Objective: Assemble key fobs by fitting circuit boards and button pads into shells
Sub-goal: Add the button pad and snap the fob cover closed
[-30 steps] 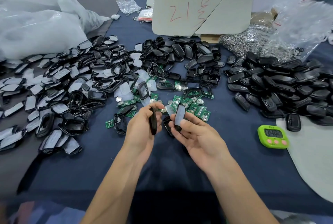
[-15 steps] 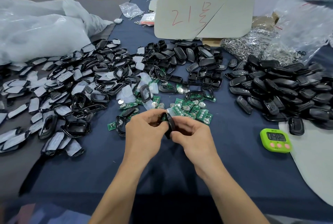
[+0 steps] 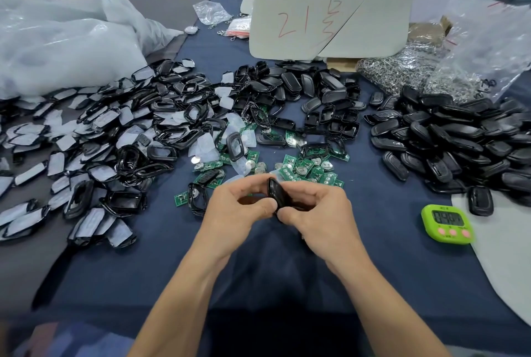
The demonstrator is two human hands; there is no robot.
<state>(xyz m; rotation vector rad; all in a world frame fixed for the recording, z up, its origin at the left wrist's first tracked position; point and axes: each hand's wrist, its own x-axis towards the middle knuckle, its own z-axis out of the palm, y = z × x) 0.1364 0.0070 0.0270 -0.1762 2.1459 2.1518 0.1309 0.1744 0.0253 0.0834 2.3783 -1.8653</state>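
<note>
A black fob (image 3: 275, 193) is held above the blue cloth (image 3: 388, 270), well to the left of the green timer (image 3: 447, 224) and slightly farther back. The left hand (image 3: 240, 207) grips it from the side away from the timer, with the fingers curled over the top and the thumb low. The right hand (image 3: 319, 213) grips it from the side nearer the timer, its thumb tip at the lower edge beside the left thumb. Both hands are clasped on this one fob. It stands on edge with its narrow side to the camera, so its faces cannot be seen.

Left of the timer and farther back, just behind the hands, green boards (image 3: 309, 168) lie scattered with round coin cells (image 3: 196, 160) among them. Far to the timer's left spreads a wide litter of black frames (image 3: 126, 155) and pale pads (image 3: 207, 142). Back and left of the timer, beyond the boards, lie open shells (image 3: 316, 89). Directly behind the timer and near it is a heap of closed fobs (image 3: 459, 138). Behind that heap are metal rings (image 3: 402, 69) in clear plastic, and left of them a pale sign (image 3: 330, 11) with red writing. The timer touches a grey mat (image 3: 502, 241) on its right. White bags (image 3: 63, 46) lie far back and left of the timer
</note>
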